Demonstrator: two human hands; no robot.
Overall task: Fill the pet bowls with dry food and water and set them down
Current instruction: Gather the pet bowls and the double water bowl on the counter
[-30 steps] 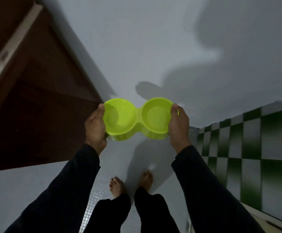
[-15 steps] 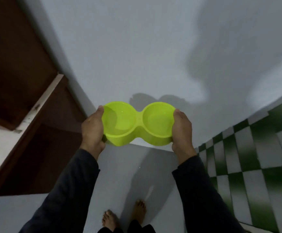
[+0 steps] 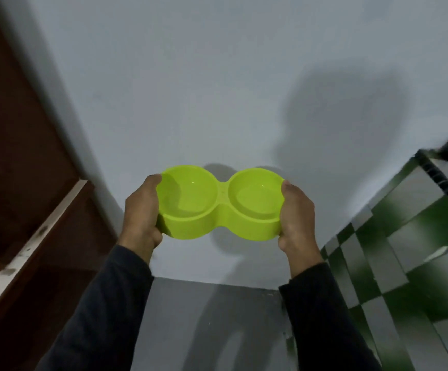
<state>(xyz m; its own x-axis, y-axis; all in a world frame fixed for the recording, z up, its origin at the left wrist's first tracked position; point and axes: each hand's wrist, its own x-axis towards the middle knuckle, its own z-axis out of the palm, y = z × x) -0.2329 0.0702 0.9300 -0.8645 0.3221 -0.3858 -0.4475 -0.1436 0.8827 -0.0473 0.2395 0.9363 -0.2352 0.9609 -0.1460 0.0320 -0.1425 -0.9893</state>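
Note:
A lime-green double pet bowl (image 3: 219,207) is held level in front of me, close to a plain white wall. Its two round wells hold no food or water. My left hand (image 3: 142,212) grips the left end, thumb on the rim and fingers curled under. The right end sits in my right hand (image 3: 296,218), held the same way. Dark sleeves cover both forearms.
A dark brown wooden door (image 3: 17,156) with a pale edge stands open at the left. Green-and-white checkered tiles (image 3: 404,250) cover the wall at the right, topped by a dark ledge (image 3: 439,170). Grey floor (image 3: 204,325) lies below.
The view has tilted up: my feet have left the frame and more wall shows. Both hands have kept the same hold on the bowl, which now sits nearer to the wall.

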